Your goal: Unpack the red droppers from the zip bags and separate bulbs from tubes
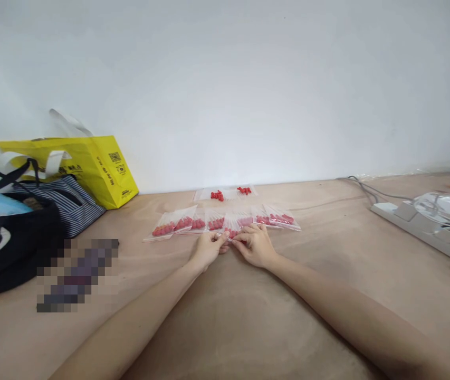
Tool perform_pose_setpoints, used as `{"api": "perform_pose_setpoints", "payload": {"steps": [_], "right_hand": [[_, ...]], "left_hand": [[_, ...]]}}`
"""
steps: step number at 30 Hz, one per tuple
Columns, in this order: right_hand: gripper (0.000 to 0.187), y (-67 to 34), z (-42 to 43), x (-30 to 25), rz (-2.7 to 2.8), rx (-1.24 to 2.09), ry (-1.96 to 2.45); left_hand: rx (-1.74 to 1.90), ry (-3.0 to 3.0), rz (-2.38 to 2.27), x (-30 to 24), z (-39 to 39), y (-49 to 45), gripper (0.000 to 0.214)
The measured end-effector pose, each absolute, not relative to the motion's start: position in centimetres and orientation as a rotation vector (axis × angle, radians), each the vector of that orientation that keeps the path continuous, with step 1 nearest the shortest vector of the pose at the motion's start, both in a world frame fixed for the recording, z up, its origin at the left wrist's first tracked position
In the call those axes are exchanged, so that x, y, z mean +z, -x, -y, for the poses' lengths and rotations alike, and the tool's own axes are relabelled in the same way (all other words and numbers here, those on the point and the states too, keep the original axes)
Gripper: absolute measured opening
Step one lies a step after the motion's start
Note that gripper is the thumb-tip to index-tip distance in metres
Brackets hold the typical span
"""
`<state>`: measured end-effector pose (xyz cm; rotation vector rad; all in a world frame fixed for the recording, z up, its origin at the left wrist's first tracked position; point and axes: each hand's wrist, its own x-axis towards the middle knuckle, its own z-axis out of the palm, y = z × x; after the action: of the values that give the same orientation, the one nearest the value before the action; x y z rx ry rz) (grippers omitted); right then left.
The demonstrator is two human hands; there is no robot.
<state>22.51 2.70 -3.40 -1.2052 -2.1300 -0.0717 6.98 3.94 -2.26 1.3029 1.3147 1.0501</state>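
The table [225,316] carries a yellow bag [98,166] far left, a power strip [426,227] at right, and a row of clear pouches [185,222] holding red pieces. The left hand [207,248] and right hand [256,245] meet at the row's near edge, fingertips pinching one pouch [231,232] between them.

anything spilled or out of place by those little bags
Nothing spilled. Two clumps of red pieces sit behind the row of bags, apart, on clear plastic. The left hand and right hand pinch one bag.
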Motion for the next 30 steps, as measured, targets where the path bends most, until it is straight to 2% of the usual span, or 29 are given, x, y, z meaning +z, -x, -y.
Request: {"api": "perform_pose_setpoints", "payload": {"steps": [4,8,15,30], "right_hand": [[0.021,-22.3,-2.4,-3.2,2.101,-0.043,1.236],[0.014,-22.0,-2.5,-3.2,2.034,0.078,1.274],[0.020,-22.1,-3.1,-3.1,1.942,0.288,1.313],[0.018,-20.8,-2.5,-3.0,1.866,0.205,1.459]], "left_hand": [[1.044,-1.349,-1.325,-2.2,-3.8,-7.3,0.037],[1.049,-1.388,-1.339,-2.3,-3.7,-7.4,0.038],[1.033,-1.473,-1.310,-2.6,-3.8,-7.1,0.033],[1.045,-1.701,-1.335,-2.9,-3.8,-7.5,0.022]]}}
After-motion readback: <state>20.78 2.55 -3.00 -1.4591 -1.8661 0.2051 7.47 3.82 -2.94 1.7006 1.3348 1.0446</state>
